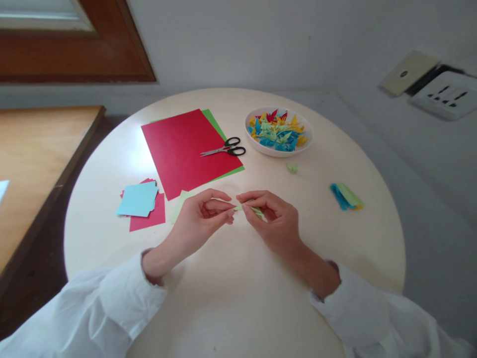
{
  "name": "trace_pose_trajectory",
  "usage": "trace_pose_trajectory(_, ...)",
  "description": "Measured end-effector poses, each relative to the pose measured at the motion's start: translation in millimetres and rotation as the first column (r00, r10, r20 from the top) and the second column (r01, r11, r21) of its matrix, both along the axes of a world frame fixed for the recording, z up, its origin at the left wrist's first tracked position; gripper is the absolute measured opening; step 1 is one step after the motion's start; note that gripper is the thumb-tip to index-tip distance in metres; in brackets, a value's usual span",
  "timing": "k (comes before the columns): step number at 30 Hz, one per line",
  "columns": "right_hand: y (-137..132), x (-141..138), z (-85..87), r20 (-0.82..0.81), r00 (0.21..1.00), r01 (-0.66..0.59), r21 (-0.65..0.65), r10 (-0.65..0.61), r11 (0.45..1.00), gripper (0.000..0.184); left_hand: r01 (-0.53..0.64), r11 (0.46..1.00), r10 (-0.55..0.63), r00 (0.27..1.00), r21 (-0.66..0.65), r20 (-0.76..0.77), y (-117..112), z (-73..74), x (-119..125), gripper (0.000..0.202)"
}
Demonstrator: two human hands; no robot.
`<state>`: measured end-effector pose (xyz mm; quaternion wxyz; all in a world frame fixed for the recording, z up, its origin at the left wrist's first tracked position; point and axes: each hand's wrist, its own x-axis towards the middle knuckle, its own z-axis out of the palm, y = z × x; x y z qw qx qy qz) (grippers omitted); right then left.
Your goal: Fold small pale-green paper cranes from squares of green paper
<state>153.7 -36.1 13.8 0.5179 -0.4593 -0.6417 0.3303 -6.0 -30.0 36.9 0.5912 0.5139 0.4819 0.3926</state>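
Between my two hands is a small piece of folded light green paper [257,211], held above the near middle of the table. My left hand [201,214] pinches its left tip between thumb and fingers. My right hand [274,219] grips the wider right part, and its fingers cover much of the paper. Partly behind my left hand lies a light green paper sheet [179,206]. Further left, a stack of light blue paper squares [138,199] rests on red paper squares [158,214].
On the round white table [231,308], black-handled scissors [223,148] lie across a large red sheet [182,149] over a green sheet [214,122]. A white bowl [268,150] holds many folded paper cranes. A small green folded piece [292,168] and folded coloured papers [346,196] lie to the right.
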Motion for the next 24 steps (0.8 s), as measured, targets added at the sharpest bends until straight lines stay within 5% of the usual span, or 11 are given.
trace_pose_trajectory(9, -1.0, -1.0, -2.6, -0.049, 0.999, -0.022, 0.012, 0.022, 1.000, 0.008, -0.024, 1.000, 0.024, 1.000, 0.018, 0.002, -0.7, -5.0, -0.6, 0.021)
trace_pose_trajectory(18, -1.9, -0.6, -5.2, -0.084, 0.996, -0.014, 0.021, 0.015, 1.000, 0.009, -0.025, 1.000, 0.025, 1.000, -0.016, 0.011, -1.9, 5.6, 3.9, 0.019)
trace_pose_trajectory(24, -3.0, -3.3, -4.4, -0.038, 0.999, -0.020, 0.069, 0.023, 0.997, 0.011, -0.047, 0.999, 0.048, 0.998, -0.010, 0.033, -2.5, -2.5, 8.7, 0.021)
